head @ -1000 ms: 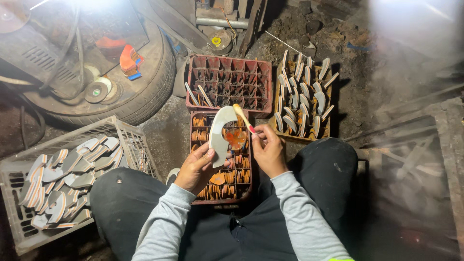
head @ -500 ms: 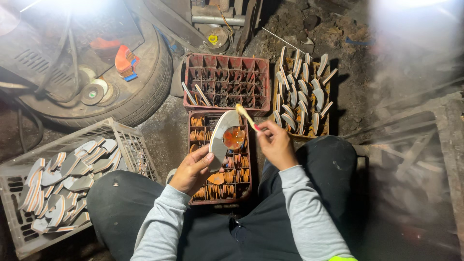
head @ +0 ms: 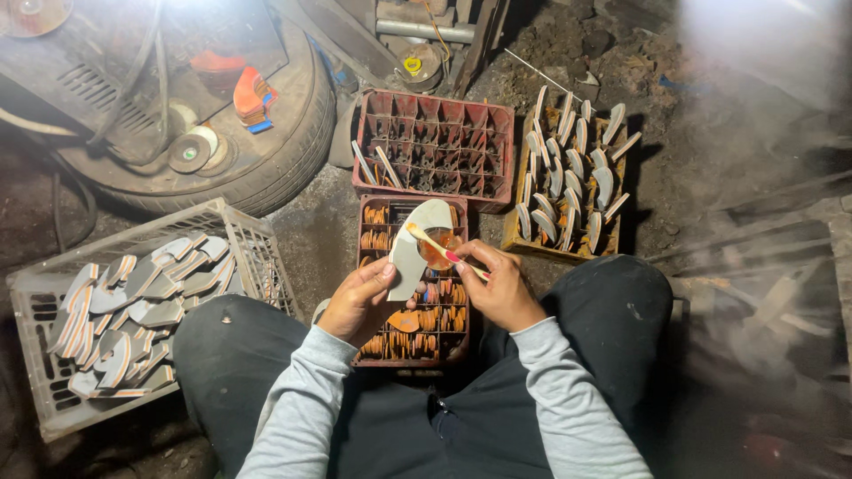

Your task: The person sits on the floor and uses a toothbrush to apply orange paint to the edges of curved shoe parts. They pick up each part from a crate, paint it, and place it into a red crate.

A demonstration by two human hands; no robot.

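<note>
1. The person sits low with knees spread, in dark trousers [head: 577,337] and grey long sleeves [head: 293,417].
2. The left hand [head: 359,302] has its fingers closed on the lower edge of a pale grey, curved, flat crescent-shaped piece [head: 417,244], holding it upright over the lap.
3. The right hand [head: 501,288] pinches a thin stick-like brush with a red handle end [head: 439,246]; its tip lies across the face of the crescent piece.
4. Just under both hands, between the knees, stands a red plastic compartment crate [head: 368,266] filled with orange-brown curved pieces [head: 426,319].
5. To the person's left sits a grey wire-mesh basket [head: 240,239] heaped with grey crescent pieces edged in orange [head: 133,302].
6. Beyond the hands is a second red compartment crate [head: 435,146], mostly bare, with a few pale strips at its left side.
7. Right of it, a yellowish crate [head: 519,239] holds upright grey crescent pieces [head: 572,168].
8. Farthest left lies a black rubber tyre [head: 275,151] bearing discs and clutter.
</note>
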